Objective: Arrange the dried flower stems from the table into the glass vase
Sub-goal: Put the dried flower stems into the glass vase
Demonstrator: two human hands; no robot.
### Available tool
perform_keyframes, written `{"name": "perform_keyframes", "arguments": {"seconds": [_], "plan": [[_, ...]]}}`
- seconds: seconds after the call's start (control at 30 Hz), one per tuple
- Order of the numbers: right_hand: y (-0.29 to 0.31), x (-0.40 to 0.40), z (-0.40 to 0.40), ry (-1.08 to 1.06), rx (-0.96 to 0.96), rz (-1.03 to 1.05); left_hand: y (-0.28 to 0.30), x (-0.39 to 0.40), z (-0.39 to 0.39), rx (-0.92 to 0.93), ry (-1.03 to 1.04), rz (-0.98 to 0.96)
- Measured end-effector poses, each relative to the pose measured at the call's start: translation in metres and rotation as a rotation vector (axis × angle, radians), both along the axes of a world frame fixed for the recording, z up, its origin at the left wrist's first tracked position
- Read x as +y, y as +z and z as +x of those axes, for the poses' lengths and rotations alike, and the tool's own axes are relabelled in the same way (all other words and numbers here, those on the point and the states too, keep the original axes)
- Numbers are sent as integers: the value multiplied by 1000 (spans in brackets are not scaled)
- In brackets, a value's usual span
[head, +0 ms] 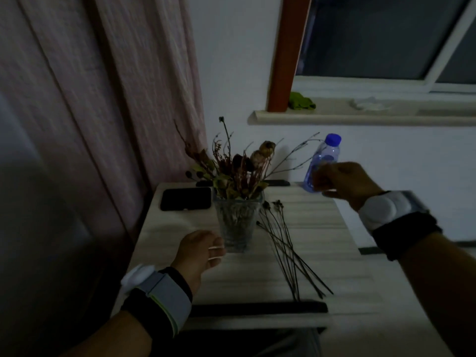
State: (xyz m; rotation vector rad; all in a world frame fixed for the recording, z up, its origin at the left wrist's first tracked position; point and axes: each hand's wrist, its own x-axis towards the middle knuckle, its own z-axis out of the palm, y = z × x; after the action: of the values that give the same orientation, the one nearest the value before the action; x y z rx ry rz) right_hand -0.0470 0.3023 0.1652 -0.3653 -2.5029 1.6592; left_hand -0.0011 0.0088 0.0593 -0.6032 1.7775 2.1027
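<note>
head view, vase: glass vase (236, 222) at frame centre on the table (322, 228), already stuffed with dried flowers (239, 168).
loose stems: dried stems (288, 251) flat on the table, just right of vase.
my left hand (198, 252): lower centre, just beside vase base, fingers curled, holding nothing I can see.
my right hand (345, 182): right of centre, raised, fingers curled; blurred, can't tell any hold.
bottle (322, 161): behind right hand.
phone (186, 198): left of vase.

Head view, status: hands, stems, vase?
Left hand beside glass vase, grip unclear. Right hand raised, grip unclear. Loose stems on table.
</note>
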Motion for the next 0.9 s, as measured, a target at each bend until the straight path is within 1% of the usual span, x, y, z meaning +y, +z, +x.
{"name": "perform_keyframes", "arguments": {"seconds": [0.1,0.17,0.3,0.37,0.43,0.57,0.7,0.9], "plan": [[-39,7,5,-12,-104,52,-11,14,9,-10,-52,-3],[-65,10,7,13,-210,140,-19,27,10,-13,-111,2],[-105,10,9,103,-392,518,-29,63,7,-34,-213,47],[-117,5,12,170,-415,638,-36,82,3,-57,-252,64],[-126,3,15,215,-390,684,-46,99,-4,-66,-268,29],[-147,3,14,244,-320,594,-63,121,-15,-111,-220,-9],[-160,5,15,228,-225,473,-68,135,-21,-144,-168,81],[-169,-10,14,96,-238,34,-80,152,-35,-181,-111,88]]}}
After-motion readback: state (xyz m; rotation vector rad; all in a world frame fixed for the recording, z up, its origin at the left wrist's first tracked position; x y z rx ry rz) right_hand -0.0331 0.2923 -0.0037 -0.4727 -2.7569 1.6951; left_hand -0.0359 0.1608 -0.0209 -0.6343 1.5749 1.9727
